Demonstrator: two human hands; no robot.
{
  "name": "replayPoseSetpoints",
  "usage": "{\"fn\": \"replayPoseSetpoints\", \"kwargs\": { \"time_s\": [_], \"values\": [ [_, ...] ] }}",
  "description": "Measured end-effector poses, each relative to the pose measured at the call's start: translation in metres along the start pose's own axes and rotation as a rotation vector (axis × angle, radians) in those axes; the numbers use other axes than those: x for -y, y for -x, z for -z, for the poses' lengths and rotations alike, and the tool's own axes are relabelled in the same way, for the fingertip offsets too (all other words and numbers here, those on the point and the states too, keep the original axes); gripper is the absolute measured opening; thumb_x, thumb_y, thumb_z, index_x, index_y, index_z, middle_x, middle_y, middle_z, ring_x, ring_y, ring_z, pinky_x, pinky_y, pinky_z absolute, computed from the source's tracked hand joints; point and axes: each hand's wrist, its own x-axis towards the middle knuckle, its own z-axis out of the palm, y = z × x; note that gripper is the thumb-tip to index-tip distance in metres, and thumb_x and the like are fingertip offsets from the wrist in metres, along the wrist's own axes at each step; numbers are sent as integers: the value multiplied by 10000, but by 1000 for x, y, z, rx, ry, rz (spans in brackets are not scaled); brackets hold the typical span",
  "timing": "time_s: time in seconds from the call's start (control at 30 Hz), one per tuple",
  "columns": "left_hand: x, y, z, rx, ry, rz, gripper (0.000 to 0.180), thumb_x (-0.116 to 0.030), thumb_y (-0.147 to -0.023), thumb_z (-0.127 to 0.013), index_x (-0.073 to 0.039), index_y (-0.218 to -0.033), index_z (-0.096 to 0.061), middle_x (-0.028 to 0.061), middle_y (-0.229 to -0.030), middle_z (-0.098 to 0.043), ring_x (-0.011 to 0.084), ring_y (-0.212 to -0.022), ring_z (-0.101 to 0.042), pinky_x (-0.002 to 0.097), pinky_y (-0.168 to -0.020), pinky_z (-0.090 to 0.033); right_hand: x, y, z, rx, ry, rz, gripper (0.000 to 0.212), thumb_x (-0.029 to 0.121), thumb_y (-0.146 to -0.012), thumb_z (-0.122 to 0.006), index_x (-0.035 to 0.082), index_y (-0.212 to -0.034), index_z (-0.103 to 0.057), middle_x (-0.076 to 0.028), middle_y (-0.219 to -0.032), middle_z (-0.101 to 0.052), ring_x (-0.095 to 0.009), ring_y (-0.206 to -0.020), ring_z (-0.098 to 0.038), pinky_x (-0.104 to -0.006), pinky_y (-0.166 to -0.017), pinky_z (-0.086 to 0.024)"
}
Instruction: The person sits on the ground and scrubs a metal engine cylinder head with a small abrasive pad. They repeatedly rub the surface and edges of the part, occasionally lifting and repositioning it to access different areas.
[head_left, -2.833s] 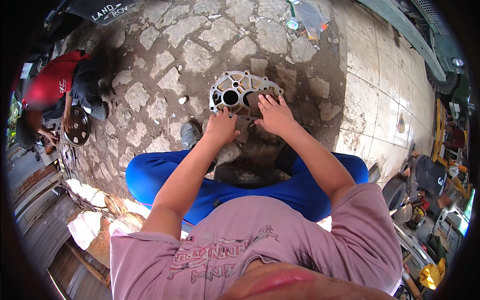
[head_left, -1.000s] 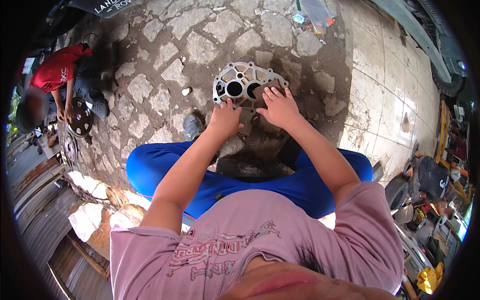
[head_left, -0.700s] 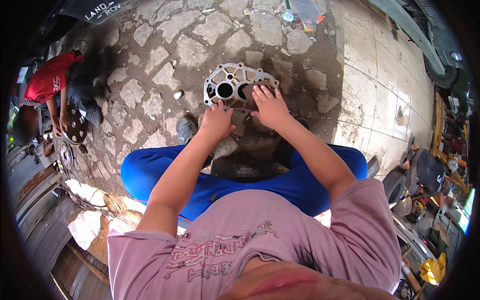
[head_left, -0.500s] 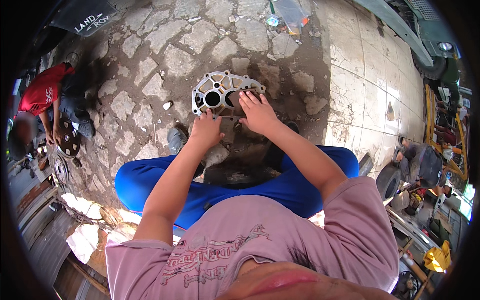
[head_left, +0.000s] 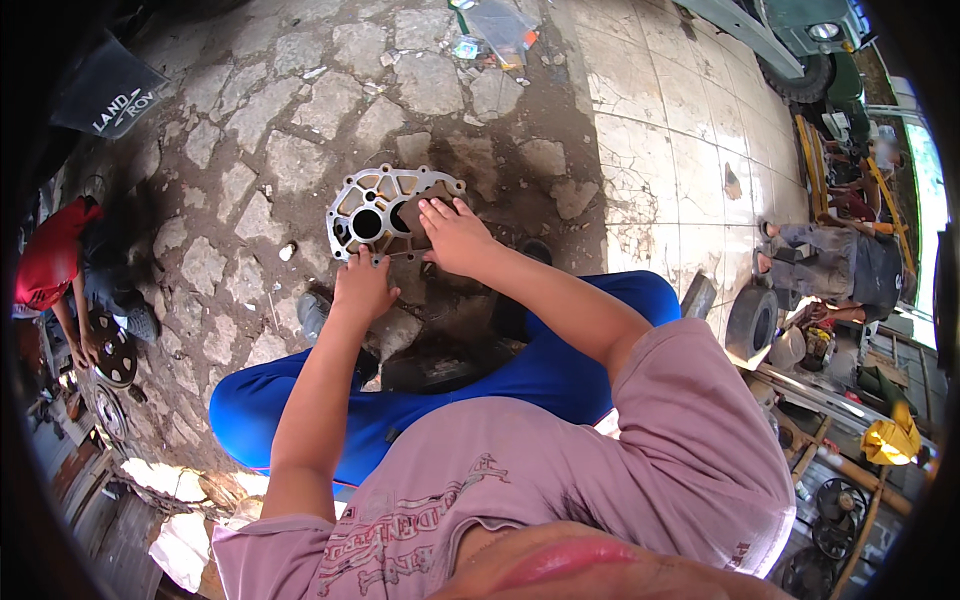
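A silver-grey metal gearbox cover point(head_left: 338, 222), with a bolt-hole rim, ribs and round openings, lies on the ground before me. The fingertips of my left hand point(head_left: 362, 288) bend over its near rim, with the thumb apart on the right. On the cover's right part, my right hand point(head_left: 456, 240) lies with fingers stretched out flat over a brown sheet point(head_left: 412, 222) that looks like sandpaper. This sheet hides much of the cover's right side and part of the second opening. What lies under my right palm is hidden.
Uneven paving stones point(head_left: 300, 150) surround the cover, and pale tiles point(head_left: 665, 180) lie to the right. At the far left a person in a red shirt point(head_left: 50, 255) handles a round metal disc point(head_left: 112, 350). A tyre point(head_left: 752, 322) stands right, near another person point(head_left: 830, 265).
The view has turned, so the cover and both hands appear further left and slightly lower. My hands keep nearly the same places on the cover; the person at right now stands out more fully.
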Motion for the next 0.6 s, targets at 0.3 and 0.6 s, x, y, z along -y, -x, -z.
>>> {"fn": "replayPoseSetpoints", "kwargs": {
  "time_s": [0.3,0.6],
  "values": [
    [0,0,-9,-15,-19,-5,743,-516,-954,-724,-170,-1578,-515,269,-1660,-402,418,-1486,-464,541,-1142,-466,14,2,11,160,-3,-64,843,572,-1031,-585,-16,-1610,-414,-167,-1762,-266,-300,-1624,-266,-576,-1283,-255],
    [2,-4,-11,-18,27,-11,737,-503,-942,-746,-160,-1558,-533,294,-1659,-392,429,-1478,-470,544,-1135,-468,4,10,-5,-19,82,-32,858,563,-1009,-618,-18,-1609,-422,-168,-1760,-272,-305,-1622,-275,-576,-1288,-239]
  ]
}}
